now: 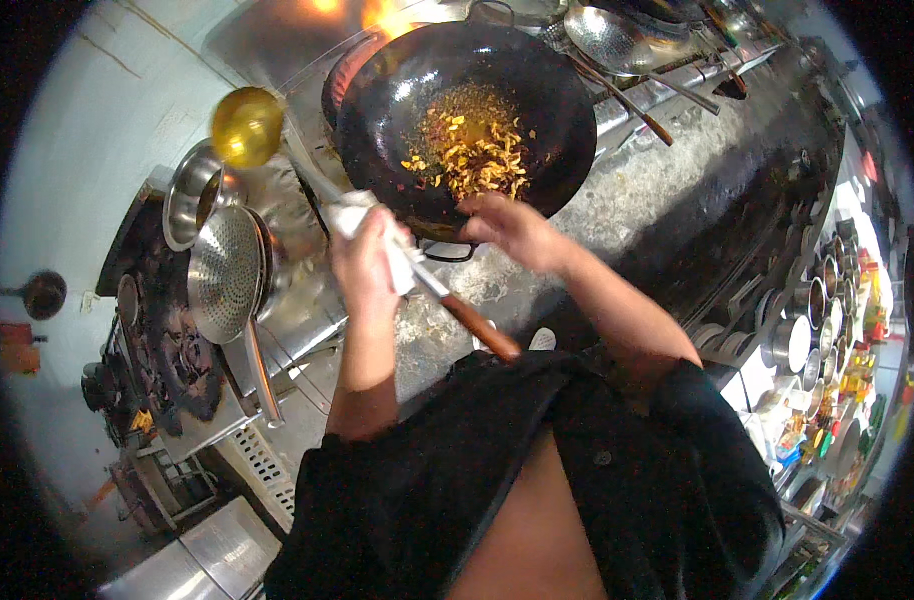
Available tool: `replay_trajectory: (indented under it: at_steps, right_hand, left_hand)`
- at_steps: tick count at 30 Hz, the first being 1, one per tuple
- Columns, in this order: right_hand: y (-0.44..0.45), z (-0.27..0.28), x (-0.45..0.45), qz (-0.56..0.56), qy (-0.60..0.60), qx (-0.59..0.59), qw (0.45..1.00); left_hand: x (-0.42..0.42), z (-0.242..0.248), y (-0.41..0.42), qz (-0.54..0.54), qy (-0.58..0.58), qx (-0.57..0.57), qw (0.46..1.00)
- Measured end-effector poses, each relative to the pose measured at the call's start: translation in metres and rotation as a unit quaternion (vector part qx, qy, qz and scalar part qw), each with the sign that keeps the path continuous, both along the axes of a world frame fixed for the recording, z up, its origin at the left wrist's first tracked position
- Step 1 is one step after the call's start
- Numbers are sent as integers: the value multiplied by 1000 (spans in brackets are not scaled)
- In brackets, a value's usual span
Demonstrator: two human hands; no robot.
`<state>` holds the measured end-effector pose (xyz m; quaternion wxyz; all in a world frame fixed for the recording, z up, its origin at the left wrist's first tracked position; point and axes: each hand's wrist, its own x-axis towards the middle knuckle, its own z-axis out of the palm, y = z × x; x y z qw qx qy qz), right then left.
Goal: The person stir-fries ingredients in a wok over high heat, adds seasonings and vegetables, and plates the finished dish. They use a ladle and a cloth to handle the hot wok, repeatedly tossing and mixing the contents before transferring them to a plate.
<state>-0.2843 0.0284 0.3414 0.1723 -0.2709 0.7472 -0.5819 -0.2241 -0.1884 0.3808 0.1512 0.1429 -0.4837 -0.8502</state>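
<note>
My left hand [365, 266] grips a folded white cloth [355, 214] together with the metal shaft of a long ladle [430, 277]. The ladle's round bowl [248, 127] looks golden and is off to the left of the wok; its wooden handle end points back at my torso. A large black wok [569, 127] sits in front of me, with browned, chopped food [483, 157] and some oily liquid in its middle. Over the wok's near rim is my right hand [518, 232], blurred, thumb and fingers apart, with nothing seen in it. Its fingertips overlap the food's near edge in view.
Flames [388, 19] rise behind the wok. On the left are a perforated strainer [222, 274] with its handle jutting out, and a steel bowl [194, 195]. Another strainer [607, 37] lies at upper right. Several containers [794, 341] stand on the right-hand counter.
</note>
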Motion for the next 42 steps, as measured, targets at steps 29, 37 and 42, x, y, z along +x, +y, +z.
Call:
replay_trajectory:
  at_steps: [29,37,42]
  right_hand:
    - [273,227,85,40,254,-662,704]
    - [440,210,106,-46,405,-594,693]
    - [559,188,132,-176,322,-442,819]
  left_hand:
    - [-89,70,216,-433,-41,-244,867]
    - [-149,63,439,-631,-74,-289,717]
    - [-199,44,538,-675,-83,-299,669]
